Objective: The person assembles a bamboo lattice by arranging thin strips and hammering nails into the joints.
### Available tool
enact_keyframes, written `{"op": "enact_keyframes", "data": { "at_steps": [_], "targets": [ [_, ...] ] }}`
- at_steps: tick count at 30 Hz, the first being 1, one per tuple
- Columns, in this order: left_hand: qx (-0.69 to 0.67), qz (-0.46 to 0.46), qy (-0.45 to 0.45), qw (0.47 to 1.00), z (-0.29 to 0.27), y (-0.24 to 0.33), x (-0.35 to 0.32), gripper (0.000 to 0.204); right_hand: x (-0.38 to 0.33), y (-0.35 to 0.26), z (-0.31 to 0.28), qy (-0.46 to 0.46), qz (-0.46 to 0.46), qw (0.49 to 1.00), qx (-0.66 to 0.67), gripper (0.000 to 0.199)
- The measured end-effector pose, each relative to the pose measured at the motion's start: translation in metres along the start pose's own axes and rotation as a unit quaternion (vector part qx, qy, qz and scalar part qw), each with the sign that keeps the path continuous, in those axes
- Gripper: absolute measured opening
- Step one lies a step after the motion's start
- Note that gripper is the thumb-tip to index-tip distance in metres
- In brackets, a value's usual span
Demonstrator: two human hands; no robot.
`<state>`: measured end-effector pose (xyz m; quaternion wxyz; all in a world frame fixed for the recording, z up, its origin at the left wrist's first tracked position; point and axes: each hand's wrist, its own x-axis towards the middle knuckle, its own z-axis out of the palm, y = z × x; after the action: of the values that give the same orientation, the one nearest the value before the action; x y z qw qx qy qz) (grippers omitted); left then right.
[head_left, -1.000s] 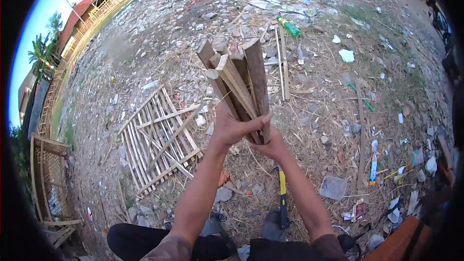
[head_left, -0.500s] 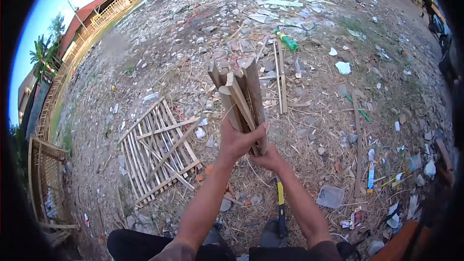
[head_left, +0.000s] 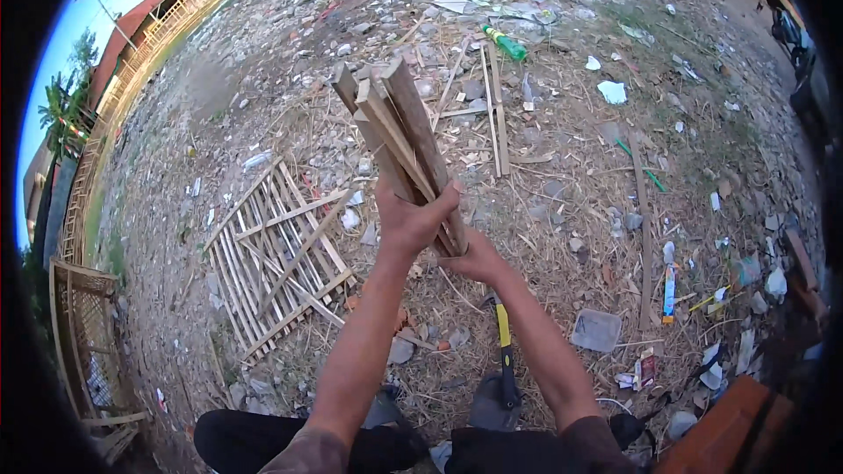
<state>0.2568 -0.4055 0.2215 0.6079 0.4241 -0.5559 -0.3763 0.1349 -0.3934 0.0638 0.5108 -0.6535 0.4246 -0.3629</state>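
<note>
A bundle of rough, flat wooden slats (head_left: 399, 145) is clenched by the left hand (head_left: 410, 215) and right hand (head_left: 474, 259), just right of a slatted lattice panel (head_left: 277, 254) lying flat.

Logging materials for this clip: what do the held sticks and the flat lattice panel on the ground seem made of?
Sticks in both hands: likely raw wood or split bamboo, unpainted, brown, rough-cut ends. Lattice panel: thin pale slats, probably bamboo or light wood, bare, weathered.
</note>
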Motion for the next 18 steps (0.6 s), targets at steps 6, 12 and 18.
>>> {"op": "enact_keyframes", "data": {
  "at_steps": [6,12,18],
  "targets": [
    [-0.025,-0.034,0.023,0.999,-0.021,0.002,0.006,0.044,-0.019,-0.001,-0.005,0.097,-0.022,0.994,-0.043,0.066],
    [0.01,-0.045,0.002,0.999,-0.022,0.004,0.005,0.043,-0.033,0.015,-0.019,0.061,0.025,0.997,-0.035,0.052],
    [-0.047,-0.028,-0.035,0.998,-0.026,0.0,0.005,0.054,-0.023,0.004,-0.021,0.037,0.022,0.998,-0.052,0.046]
  ]
}}
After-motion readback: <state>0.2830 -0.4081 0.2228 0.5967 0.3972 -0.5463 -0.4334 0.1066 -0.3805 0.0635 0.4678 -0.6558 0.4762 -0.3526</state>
